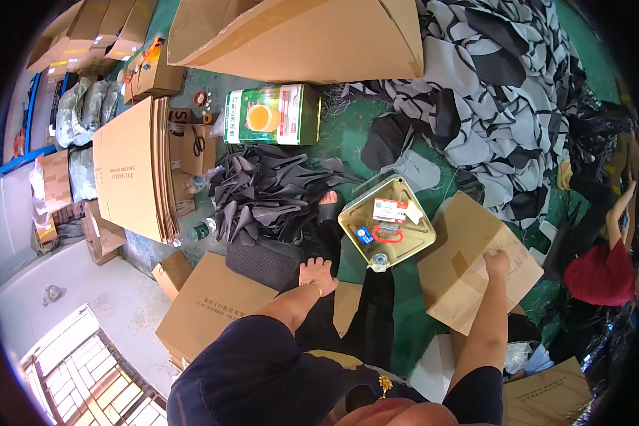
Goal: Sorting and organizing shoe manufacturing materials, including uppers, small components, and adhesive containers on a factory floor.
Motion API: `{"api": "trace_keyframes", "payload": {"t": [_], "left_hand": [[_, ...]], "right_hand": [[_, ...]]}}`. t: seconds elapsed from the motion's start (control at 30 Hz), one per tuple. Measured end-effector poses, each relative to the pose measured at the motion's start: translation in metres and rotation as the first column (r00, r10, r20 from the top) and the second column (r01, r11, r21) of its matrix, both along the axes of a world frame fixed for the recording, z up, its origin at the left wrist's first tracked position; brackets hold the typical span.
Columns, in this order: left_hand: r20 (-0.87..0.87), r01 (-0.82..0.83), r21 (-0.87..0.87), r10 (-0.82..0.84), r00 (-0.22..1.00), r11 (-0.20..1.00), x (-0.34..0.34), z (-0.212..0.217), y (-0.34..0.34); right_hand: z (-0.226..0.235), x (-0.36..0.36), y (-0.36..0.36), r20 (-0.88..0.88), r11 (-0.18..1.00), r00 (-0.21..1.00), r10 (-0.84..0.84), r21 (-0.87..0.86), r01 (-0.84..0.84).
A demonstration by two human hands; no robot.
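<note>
My right hand [498,264] reaches forward onto a flattened brown cardboard box [456,284] on the green floor, fingers bent onto its surface near a pale patch. My left hand [318,272], with a gold bracelet at the wrist, lies with curled fingers on black fabric, beside a black mesh pad [263,263]. Whether it grips anything is hidden. A square gold tin [353,226] lying between the hands holds a red ring, a small blue item and a white-and-red packet. A foot in a black sandal [329,204] shows just beyond my left hand.
A heap of black cut pieces [270,188] and a green rectangular tin [271,113] lie ahead. Grey and black cut pieces [490,92] pile up at right. Flat cartons [131,167] and boxes [206,309] stand at left. Another person in red [602,273] sits at right.
</note>
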State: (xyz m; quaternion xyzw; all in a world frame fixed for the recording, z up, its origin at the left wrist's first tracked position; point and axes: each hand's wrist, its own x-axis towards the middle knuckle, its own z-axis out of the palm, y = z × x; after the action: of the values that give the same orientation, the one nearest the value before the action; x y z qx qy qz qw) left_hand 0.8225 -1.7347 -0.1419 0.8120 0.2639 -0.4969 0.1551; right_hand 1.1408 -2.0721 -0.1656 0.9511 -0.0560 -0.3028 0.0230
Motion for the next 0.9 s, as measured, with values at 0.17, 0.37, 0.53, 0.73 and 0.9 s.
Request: {"api": "trace_keyframes", "payload": {"t": [0.17, 0.37, 0.53, 0.73, 0.9], "left_hand": [[-0.014, -0.012, -0.005, 0.012, 1.0, 1.0, 0.0, 0.002, 0.007], [0.007, -0.496, -0.087, 0.498, 0.867, 0.864, 0.012, -0.035, 0.072], [0.391, -0.778, -0.268, 0.802, 0.452, 0.569, 0.128, -0.067, 0.223], [0.443, -0.685, -0.109, 0.652, 0.615, 0.721, 0.223, -0.023, 0.301], [0.368, -0.659, -0.165, 0.666, 0.649, 0.734, 0.195, -0.036, 0.272]], "right_hand": [[-0.013, 0.001, -0.005, -0.015, 0.997, 0.999, -0.029, -0.071, 0.028], [-0.01, -0.002, -0.004, -0.013, 0.997, 1.0, -0.019, -0.071, 0.018], [-0.012, -0.011, -0.004, 0.001, 0.993, 0.997, -0.075, -0.092, 0.075], [-0.027, -0.028, -0.004, 0.157, 0.98, 0.976, -0.153, -0.104, 0.17], [-0.024, -0.042, 0.004, 0.191, 0.893, 0.876, -0.442, 0.181, 0.412]]}}
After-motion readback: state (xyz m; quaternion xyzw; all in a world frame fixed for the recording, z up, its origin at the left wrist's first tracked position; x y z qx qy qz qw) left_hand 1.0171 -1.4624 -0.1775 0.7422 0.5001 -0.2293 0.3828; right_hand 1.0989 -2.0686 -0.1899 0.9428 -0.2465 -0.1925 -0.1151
